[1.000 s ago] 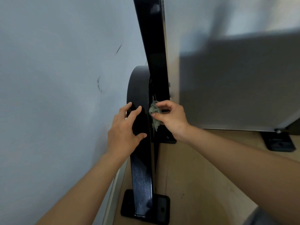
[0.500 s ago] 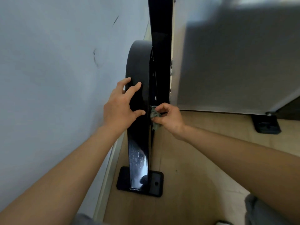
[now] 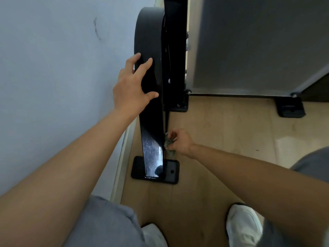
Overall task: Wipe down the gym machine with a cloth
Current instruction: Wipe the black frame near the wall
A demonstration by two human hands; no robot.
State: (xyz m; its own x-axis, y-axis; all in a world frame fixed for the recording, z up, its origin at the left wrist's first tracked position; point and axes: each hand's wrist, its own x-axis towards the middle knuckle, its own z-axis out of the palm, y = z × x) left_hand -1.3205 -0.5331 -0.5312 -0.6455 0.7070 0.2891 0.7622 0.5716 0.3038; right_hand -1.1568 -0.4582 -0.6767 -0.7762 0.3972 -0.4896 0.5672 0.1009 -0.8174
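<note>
Low on the glossy black metal upright (image 3: 151, 132) of the gym machine, the right hand (image 3: 179, 142) pinches a crumpled grey-green cloth (image 3: 168, 145) against its edge, near the flat black base plate (image 3: 171, 172) that looks unwiped, while the left hand (image 3: 132, 86) lies spread open, bracing.

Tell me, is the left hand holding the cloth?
No, the left hand rests open and flat on the black frame, while the right hand grips the cloth lower down by the frame's edge.

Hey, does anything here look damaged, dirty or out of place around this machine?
Only small things: a dark scuff mark on the pale wall left of the machine, and streaky smears on the glossy black post just above its floor plate. Nothing looks broken or askew.
</note>
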